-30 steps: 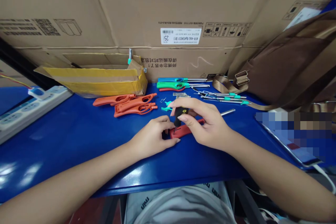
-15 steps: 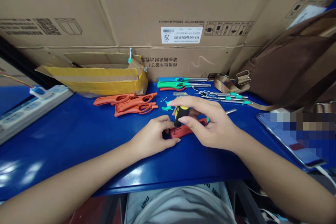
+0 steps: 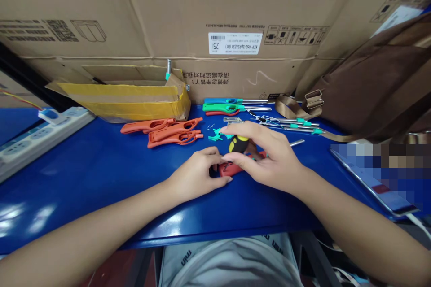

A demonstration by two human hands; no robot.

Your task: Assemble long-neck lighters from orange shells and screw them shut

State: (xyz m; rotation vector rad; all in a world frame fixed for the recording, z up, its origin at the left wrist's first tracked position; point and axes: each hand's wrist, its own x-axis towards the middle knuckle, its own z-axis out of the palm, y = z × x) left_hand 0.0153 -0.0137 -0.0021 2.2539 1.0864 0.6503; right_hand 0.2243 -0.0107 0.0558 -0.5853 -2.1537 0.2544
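Red lighter: long plastic body, partly covered from view, lying on its side on the table, its broad end to the left and its far end angled slightly away to the right.
Lighter's tube: slim, silvery metal, showing at the right.
Screwdriver: stubby black handle with yellow patches, tilted, above the red body; whether its tip touches cannot be made out.

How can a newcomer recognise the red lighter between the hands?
On the blue table, find the left hand, which steadies the red lighter, partly hidden by the right hand. Unlike the orange casings, it carries a metal tube.
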